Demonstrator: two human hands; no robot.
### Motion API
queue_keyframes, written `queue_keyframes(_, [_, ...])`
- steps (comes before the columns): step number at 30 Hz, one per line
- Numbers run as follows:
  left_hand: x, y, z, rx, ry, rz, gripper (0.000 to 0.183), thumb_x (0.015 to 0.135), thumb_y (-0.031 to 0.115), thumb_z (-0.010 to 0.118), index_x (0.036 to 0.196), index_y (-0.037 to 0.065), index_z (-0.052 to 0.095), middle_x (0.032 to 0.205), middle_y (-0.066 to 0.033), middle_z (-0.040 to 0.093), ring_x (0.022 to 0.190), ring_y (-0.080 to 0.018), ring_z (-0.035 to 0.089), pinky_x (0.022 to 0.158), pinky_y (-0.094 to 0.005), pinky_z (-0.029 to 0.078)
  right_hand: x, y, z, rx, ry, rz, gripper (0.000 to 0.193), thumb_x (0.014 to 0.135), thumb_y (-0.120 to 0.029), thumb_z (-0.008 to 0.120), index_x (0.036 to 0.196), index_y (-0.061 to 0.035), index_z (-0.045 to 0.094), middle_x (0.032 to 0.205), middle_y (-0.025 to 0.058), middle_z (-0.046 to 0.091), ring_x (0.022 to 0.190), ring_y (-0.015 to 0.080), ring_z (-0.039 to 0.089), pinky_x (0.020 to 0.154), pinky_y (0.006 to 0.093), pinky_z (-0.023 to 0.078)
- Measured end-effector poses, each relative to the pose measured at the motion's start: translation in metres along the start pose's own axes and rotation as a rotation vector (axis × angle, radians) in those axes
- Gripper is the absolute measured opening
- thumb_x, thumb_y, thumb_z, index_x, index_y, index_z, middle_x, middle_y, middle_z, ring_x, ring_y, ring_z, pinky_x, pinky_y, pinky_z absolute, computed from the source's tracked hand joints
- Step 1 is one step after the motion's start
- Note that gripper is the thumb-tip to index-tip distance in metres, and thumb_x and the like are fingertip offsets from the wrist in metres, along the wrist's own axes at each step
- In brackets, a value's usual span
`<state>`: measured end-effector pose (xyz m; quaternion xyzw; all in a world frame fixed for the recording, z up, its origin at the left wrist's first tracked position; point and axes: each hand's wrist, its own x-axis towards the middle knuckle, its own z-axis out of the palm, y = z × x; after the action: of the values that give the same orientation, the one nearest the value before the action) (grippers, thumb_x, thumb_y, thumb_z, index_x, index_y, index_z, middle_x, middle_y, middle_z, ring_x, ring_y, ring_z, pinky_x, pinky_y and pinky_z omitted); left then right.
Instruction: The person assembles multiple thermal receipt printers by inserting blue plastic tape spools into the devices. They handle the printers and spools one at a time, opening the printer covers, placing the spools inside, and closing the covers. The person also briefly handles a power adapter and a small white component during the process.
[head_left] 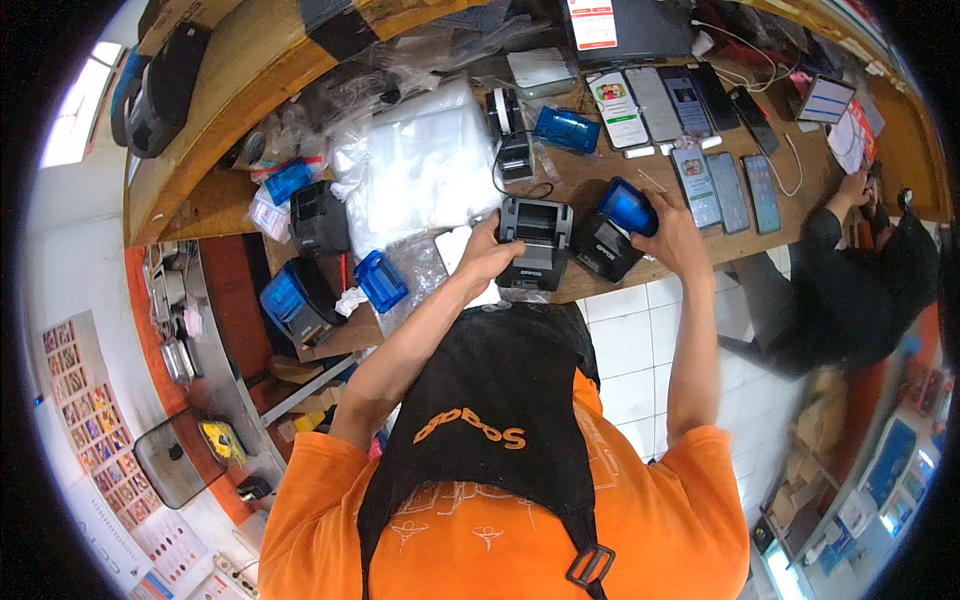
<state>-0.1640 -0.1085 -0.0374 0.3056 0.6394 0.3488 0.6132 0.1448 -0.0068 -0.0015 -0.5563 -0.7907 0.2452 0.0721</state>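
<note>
Partway along, by the look of it. At the near edge of the bench (612, 168), left printer (540, 250), black, with top bay uncovered; just beside it, right printer (603, 250), with blue lid (626, 205), seated or merely resting, impossible to tell. Left printer directly against the fingers of the left hand (488, 258), gripped by its left side. Blue lid tucked within the closed grip of the right hand (677, 238). Probably left to do: loose blue cover (380, 282) just left of the left forearm (405, 350), apart from the fingers. Farther back, stacked clear plastic bags (415, 165); to their right, phones (655, 105).
</note>
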Motion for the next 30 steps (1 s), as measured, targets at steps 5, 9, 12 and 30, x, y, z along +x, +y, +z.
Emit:
queue_keyframes(5, [0.017,-0.018,-0.005,0.159,0.044,0.117,0.050,0.083,-0.003,0.067,0.133,-0.002,0.059,0.114,-0.0174,0.072,0.105,-0.0287,0.068,0.096,-0.0394,0.053,0.012,-0.005,-0.012,-0.106,-0.073,-0.029,0.067,0.069,-0.022,0.087,0.129,-0.0003,0.068,0.110,0.0267,0.072,0.103,0.0433,0.071,0.093,0.0479,0.057])
queue_keyframes(9, [0.004,-0.002,0.016,0.488,0.326,0.442,0.054,0.083,0.000,0.068,0.136,-0.002,0.059,0.125,-0.0196,0.070,0.120,-0.0328,0.063,0.107,-0.0445,0.046,0.023,-0.005,-0.019,-0.182,-0.185,-0.033,0.056,0.071,-0.027,0.092,0.116,0.0011,0.071,0.105,0.0286,0.073,0.097,0.0444,0.074,0.085,0.0484,0.061])
queue_keyframes(12, [-0.023,0.044,0.045,0.794,0.273,0.740,0.054,0.084,0.008,0.073,0.135,-0.004,0.061,0.134,-0.0204,0.067,0.126,-0.0332,0.058,0.110,-0.0484,0.041,0.029,-0.008,-0.020,-0.193,-0.237,-0.003,0.052,0.072,-0.034,0.091,0.104,0.0027,0.074,0.095,0.0288,0.074,0.093,0.0440,0.074,0.084,0.0483,0.061])
queue_keyframes(30, [0.007,0.014,0.091,1.473,0.136,0.984,0.044,0.087,0.011,0.065,0.128,-0.006,0.071,0.130,-0.0182,0.072,0.117,-0.0277,0.061,0.103,-0.0475,0.040,0.067,0.047,-0.029,0.342,-0.449,-0.042,0.057,0.078,-0.025,0.084,0.124,0.0060,0.070,0.106,0.0193,0.076,0.095,0.0243,0.071,0.087,0.0362,0.055])
